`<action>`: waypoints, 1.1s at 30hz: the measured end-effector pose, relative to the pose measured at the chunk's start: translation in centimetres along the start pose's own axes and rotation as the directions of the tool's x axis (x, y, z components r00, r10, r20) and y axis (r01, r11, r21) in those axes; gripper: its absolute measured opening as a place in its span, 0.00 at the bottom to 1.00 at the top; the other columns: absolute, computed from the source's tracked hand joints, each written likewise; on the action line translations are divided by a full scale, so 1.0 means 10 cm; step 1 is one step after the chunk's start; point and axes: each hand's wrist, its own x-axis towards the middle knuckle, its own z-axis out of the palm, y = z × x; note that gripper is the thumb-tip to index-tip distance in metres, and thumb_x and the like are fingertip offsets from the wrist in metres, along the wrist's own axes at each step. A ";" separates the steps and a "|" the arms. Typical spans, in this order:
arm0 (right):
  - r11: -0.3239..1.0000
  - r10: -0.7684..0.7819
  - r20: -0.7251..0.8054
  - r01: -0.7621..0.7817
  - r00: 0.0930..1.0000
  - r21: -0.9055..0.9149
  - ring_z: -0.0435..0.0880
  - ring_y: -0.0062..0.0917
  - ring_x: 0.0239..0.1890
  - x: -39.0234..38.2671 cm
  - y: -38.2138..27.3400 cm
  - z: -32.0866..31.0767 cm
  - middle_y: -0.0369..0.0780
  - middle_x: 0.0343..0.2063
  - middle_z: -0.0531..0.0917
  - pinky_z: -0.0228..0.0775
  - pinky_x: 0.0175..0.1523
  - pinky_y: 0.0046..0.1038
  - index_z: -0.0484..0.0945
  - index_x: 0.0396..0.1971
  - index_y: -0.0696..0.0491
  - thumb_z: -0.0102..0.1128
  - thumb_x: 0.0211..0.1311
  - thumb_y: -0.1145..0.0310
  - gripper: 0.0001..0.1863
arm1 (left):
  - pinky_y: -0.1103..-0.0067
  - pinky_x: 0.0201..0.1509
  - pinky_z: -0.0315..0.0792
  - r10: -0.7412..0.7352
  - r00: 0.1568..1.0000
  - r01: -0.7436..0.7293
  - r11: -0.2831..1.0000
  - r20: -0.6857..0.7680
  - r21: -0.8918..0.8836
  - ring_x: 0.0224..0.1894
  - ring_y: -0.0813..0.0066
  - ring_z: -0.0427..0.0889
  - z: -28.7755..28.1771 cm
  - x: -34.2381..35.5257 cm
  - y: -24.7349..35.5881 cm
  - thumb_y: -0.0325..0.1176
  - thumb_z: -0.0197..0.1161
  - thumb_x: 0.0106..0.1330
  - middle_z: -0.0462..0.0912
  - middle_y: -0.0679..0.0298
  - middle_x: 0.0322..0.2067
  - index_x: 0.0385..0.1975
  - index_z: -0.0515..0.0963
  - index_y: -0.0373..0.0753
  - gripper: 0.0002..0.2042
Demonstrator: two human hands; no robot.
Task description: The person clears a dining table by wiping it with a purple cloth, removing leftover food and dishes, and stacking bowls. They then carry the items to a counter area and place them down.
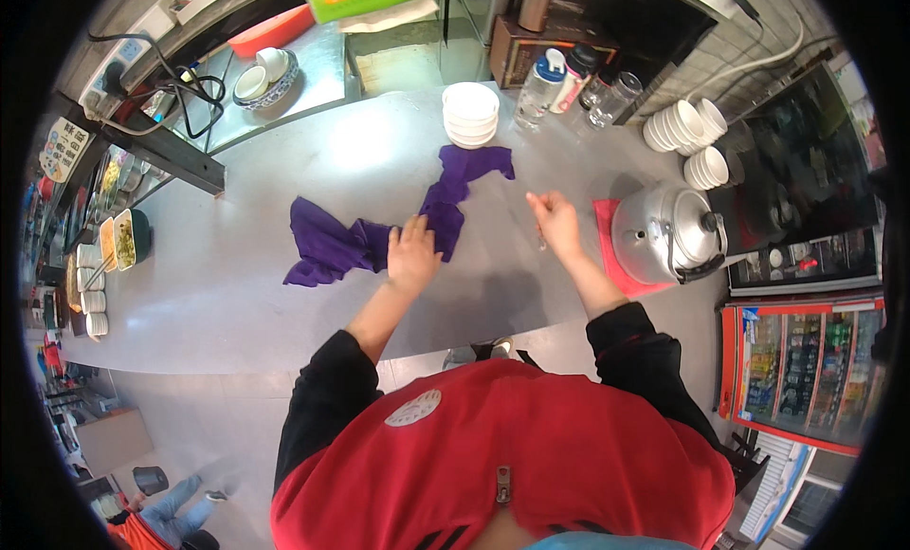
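My left hand (414, 253) lies flat on a crumpled purple cloth (327, 242), its fingers stretched out and a little apart. The cloth spreads in folds over the grey counter, and its far end reaches a stack of white bowls (470, 114). To the right of the cloth, my right hand (557, 223) is raised over the counter with its fingers curled together in a pinch. A small clear shape shows just below those fingers; I cannot make out what it is.
A silver kettle (664, 235) sits on a red cloth (607, 232) at right. Behind are drink bottles (540, 90) and stacked white cups (678, 128). Food containers (131, 239) stand at the grey counter's (218, 313) left end. A person (171, 522) is at lower left.
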 end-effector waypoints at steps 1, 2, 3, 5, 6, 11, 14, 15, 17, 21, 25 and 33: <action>0.999 -0.050 -0.039 0.050 0.998 0.005 0.81 0.34 0.26 0.18 -0.18 0.07 0.45 0.22 0.81 0.70 0.35 0.30 0.77 0.25 0.58 0.58 0.58 0.55 0.18 | 0.60 0.60 0.59 0.067 0.985 -0.081 0.993 -0.157 -0.090 0.63 0.66 0.59 -0.04 0.00 0.01 0.42 0.65 0.50 0.63 0.62 0.60 0.47 0.73 0.40 0.24; 0.998 -0.061 -0.068 0.061 0.996 -0.001 0.81 0.34 0.26 0.35 -0.33 0.14 0.45 0.21 0.81 0.70 0.35 0.31 0.77 0.25 0.58 0.57 0.58 0.54 0.19 | 0.60 0.61 0.59 0.103 0.962 -0.158 0.965 -0.252 -0.211 0.64 0.66 0.59 -0.06 0.03 0.06 0.37 0.66 0.49 0.62 0.61 0.60 0.47 0.72 0.41 0.23; 0.994 -0.107 -0.050 0.107 0.993 0.003 0.81 0.35 0.26 0.52 -0.44 0.18 0.46 0.21 0.80 0.70 0.34 0.32 0.77 0.25 0.58 0.55 0.60 0.54 0.19 | 0.60 0.62 0.58 0.153 0.948 -0.228 0.938 -0.278 -0.260 0.64 0.66 0.58 -0.06 0.12 0.11 0.36 0.65 0.50 0.61 0.61 0.61 0.49 0.72 0.41 0.23; 0.989 -0.145 -0.055 0.146 0.988 0.013 0.80 0.39 0.27 0.86 -0.63 0.27 0.48 0.22 0.80 0.70 0.35 0.33 0.77 0.24 0.58 0.51 0.62 0.55 0.20 | 0.60 0.63 0.56 0.250 0.918 -0.338 0.899 -0.309 -0.277 0.65 0.65 0.56 -0.02 0.39 0.23 0.35 0.64 0.52 0.59 0.60 0.62 0.51 0.69 0.41 0.25; 0.984 -0.174 -0.088 0.177 0.981 0.024 0.80 0.40 0.28 1.01 -0.70 0.32 0.49 0.22 0.80 0.70 0.36 0.34 0.77 0.24 0.58 0.49 0.63 0.56 0.20 | 0.61 0.64 0.55 0.297 0.923 -0.351 0.910 -0.244 -0.219 0.66 0.65 0.53 0.02 0.58 0.28 0.37 0.62 0.53 0.57 0.61 0.63 0.55 0.66 0.41 0.27; 0.926 -0.378 -0.111 0.376 0.919 -0.033 0.73 0.23 0.19 1.50 -0.84 0.40 0.38 0.15 0.73 0.66 0.27 0.27 0.75 0.33 0.59 0.48 0.65 0.60 0.15 | 0.61 0.67 0.49 0.225 0.973 -0.229 0.967 -0.048 -0.111 0.68 0.69 0.48 0.24 1.45 0.50 0.41 0.58 0.57 0.56 0.64 0.64 0.61 0.60 0.43 0.30; 0.807 -0.575 -0.023 0.563 0.818 -0.182 0.77 0.33 0.42 1.68 -0.91 0.43 0.45 0.38 0.78 0.68 0.48 0.30 0.72 0.47 0.60 0.51 0.62 0.60 0.20 | 0.59 0.67 0.46 0.103 0.982 -0.093 0.993 0.158 -0.067 0.66 0.71 0.52 0.30 1.69 0.52 0.43 0.56 0.60 0.60 0.64 0.61 0.60 0.62 0.42 0.28; 0.804 -0.563 0.023 0.554 0.826 -0.215 0.73 0.36 0.47 1.74 -0.95 0.47 0.46 0.43 0.76 0.65 0.52 0.31 0.72 0.48 0.58 0.52 0.61 0.59 0.21 | 0.57 0.67 0.44 0.048 0.970 -0.040 0.999 0.238 -0.036 0.65 0.71 0.55 0.31 1.70 0.49 0.44 0.55 0.60 0.63 0.64 0.59 0.58 0.63 0.41 0.27; 0.748 -0.630 0.060 0.626 0.774 -0.222 0.67 0.40 0.57 1.88 -1.05 0.57 0.48 0.52 0.71 0.59 0.60 0.33 0.72 0.50 0.54 0.54 0.59 0.56 0.23 | 0.57 0.68 0.42 -0.010 0.975 -0.006 0.998 0.221 0.068 0.57 0.70 0.65 0.30 1.60 0.45 0.41 0.52 0.61 0.72 0.65 0.49 0.51 0.71 0.40 0.19; 0.753 -0.497 0.267 0.563 0.826 -0.341 0.63 0.38 0.61 2.18 -1.28 0.83 0.46 0.57 0.68 0.55 0.63 0.35 0.71 0.53 0.52 0.50 0.57 0.43 0.32 | 0.56 0.67 0.39 -0.190 0.931 0.123 0.967 0.310 0.223 0.51 0.68 0.72 0.18 1.23 0.18 0.35 0.46 0.64 0.79 0.65 0.41 0.40 0.80 0.43 0.14; 0.836 -0.116 0.605 0.406 0.788 -0.369 0.67 0.38 0.59 2.46 -1.42 0.91 0.45 0.55 0.70 0.57 0.61 0.36 0.72 0.51 0.52 0.42 0.57 0.37 0.35 | 0.55 0.67 0.39 -0.418 0.823 0.275 0.886 0.385 0.374 0.52 0.68 0.71 -0.05 0.93 -0.23 0.49 0.53 0.62 0.77 0.65 0.44 0.43 0.79 0.42 0.19; 0.835 -0.125 0.662 0.439 0.739 -0.332 0.73 0.41 0.52 2.18 -1.15 0.64 0.51 0.47 0.77 0.61 0.57 0.33 0.77 0.42 0.62 0.39 0.58 0.36 0.39 | 0.76 0.41 0.71 -0.565 0.818 0.267 0.539 -0.108 -0.799 0.35 0.66 0.78 -0.19 0.66 -0.09 0.46 0.57 0.62 0.78 0.58 0.32 0.45 0.74 0.31 0.22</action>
